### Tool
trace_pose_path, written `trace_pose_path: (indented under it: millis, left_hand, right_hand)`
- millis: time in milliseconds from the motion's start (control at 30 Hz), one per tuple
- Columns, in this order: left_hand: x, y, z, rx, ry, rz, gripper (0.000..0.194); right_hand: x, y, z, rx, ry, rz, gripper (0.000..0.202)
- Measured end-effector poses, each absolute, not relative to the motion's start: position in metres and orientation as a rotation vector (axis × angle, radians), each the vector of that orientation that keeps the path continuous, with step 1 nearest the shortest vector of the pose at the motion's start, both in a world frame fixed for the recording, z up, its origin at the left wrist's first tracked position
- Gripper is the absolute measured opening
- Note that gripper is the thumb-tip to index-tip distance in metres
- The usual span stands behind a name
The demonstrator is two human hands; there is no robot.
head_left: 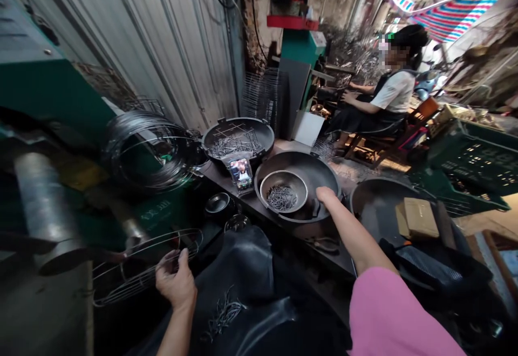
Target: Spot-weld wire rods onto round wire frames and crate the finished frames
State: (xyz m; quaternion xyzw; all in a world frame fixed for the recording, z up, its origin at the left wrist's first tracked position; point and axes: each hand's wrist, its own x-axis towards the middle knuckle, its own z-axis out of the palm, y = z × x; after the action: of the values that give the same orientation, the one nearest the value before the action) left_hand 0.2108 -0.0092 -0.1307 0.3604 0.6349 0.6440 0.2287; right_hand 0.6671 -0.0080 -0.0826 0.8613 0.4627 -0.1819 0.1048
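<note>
While the left hand (177, 279) grips a wire rack (140, 279), right hand (325, 194) at wide pan (319, 172), grip unclear.

I see daylight entering beyond the right hand (326, 196), brightest around the striped awning (465, 8). Nearer me it's dim, with deep shadow under the left hand (177, 279) and a soft sheen on the black apron (249, 253) beside it. Left of that hand, the metal cylinder (44, 205) looks blurred and stretched towards the edge.
</note>
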Motion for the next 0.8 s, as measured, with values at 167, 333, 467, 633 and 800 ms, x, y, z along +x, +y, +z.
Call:
trace_pose_path:
  millis: [167,333,467,633,800]
  left_hand:
    - [0.208,-0.012,-0.129,1.026,1.662,1.696,0.040]
    - [0.207,-0.006,-0.133,1.083,1.665,1.647,0.037]
    - [0.206,-0.005,-0.138,1.122,1.603,1.689,0.031]
    - [0.205,-0.012,-0.135,1.122,1.467,1.686,0.027]
    - [0.207,-0.027,-0.114,0.919,1.300,1.667,0.029]
  right_hand:
    - [0.655,-0.007,-0.102,2.403,1.466,-0.596,0.026]
    - [0.661,-0.022,-0.092,2.385,1.535,-0.500,0.017]
    - [0.672,-0.035,-0.061,2.415,1.619,-0.329,0.021]
    - [0.628,-0.029,-0.039,2.830,2.290,-0.482,0.023]
    - [0.460,-0.004,-0.032,2.390,3.018,-1.723,0.029]
